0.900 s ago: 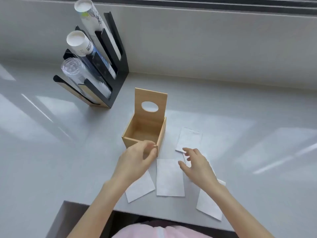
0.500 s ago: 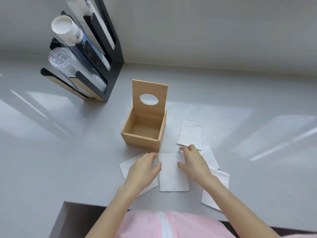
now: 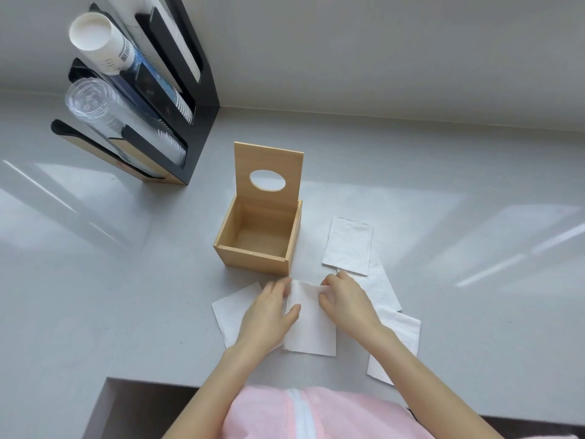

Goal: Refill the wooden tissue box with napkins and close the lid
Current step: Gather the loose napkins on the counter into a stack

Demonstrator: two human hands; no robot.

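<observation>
The wooden tissue box [image 3: 253,264] stands empty on the grey counter, its lid [image 3: 269,167] with an oval hole raised upright at the back. Several white napkins lie flat in front and to the right of it. My left hand [image 3: 269,312] and my right hand [image 3: 346,301] both pinch the far corners of the middle napkin [image 3: 311,324], whose top edge is lifted and curled off the counter just before the box. Another napkin [image 3: 226,312] lies partly under my left hand. A further napkin [image 3: 348,245] lies right of the box.
A black cup dispenser rack [image 3: 190,90] holding paper cups [image 3: 95,36] and clear plastic cups [image 3: 91,103] stands at the back left. A wall runs behind the counter. The counter's front edge [image 3: 152,380] is close to my body, with pink clothing below.
My left hand left the box's front wall and came down onto the napkins. Both hands closed in on the middle napkin and took hold of its far edge, which now lifts.
</observation>
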